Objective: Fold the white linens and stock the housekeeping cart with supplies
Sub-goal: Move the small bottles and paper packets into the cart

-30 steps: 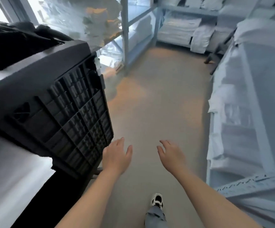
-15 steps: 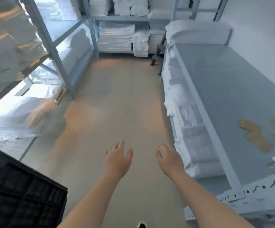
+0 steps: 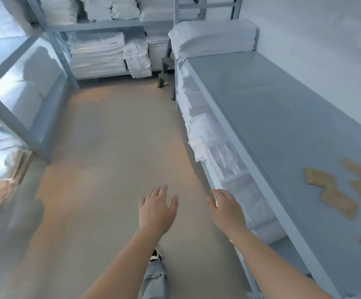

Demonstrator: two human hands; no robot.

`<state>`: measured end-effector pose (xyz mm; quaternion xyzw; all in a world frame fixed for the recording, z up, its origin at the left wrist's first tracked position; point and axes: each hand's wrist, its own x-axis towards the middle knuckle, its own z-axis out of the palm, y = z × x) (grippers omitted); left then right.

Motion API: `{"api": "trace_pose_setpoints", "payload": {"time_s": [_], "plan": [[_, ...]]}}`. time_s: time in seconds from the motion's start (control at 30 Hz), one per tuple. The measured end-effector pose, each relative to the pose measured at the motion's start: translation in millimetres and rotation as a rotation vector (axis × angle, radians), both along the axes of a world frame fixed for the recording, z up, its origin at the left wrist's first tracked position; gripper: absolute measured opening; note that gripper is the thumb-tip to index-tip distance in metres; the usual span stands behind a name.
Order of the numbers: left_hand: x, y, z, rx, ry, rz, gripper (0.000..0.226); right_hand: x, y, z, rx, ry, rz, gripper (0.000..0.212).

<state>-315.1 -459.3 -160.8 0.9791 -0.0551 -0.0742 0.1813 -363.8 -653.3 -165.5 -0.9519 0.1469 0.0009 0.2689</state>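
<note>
My left hand and my right hand hang out in front of me over the floor, fingers relaxed, holding nothing. Folded white linens are stacked on the far shelves. More white linens fill the shelf under the grey table on my right. A thick folded white stack lies on the far end of that table. The housekeeping cart is out of view.
A long grey table runs along the right wall with brown cardboard pieces on it. Grey metal racks stand on the left and at the back. A step stool stands by the far table end. Grey floor stretches ahead.
The view has swung right and forward: the black cart at the left has left the frame, and the table and far shelves are closer. Both hands stay open and empty.
</note>
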Motion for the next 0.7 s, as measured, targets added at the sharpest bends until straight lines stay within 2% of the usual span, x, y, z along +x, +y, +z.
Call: {"api": "trace_pose_setpoints", "payload": {"time_s": [0.27,0.4,0.5,0.7], "plan": [[161.8,-18.7,-13.7,0.01,0.023,-0.234,0.059,124.6,-1.1,-12.2,-0.034,0.027,-0.196,0.028],[231.0,-42.3,-3.1,0.021,-0.003,-0.395,0.059,166.0,-6.9,-5.7,-0.019,0.04,-0.331,0.035],[263.9,-73.4,3.0,-0.008,-0.025,-0.529,0.057,174.7,-20.1,-3.2,-0.004,0.035,-0.461,0.038],[273.6,-148.2,-4.0,0.002,0.014,-0.806,0.058,153.3,-56.8,-8.5,-0.045,0.05,-0.753,0.031]]}}
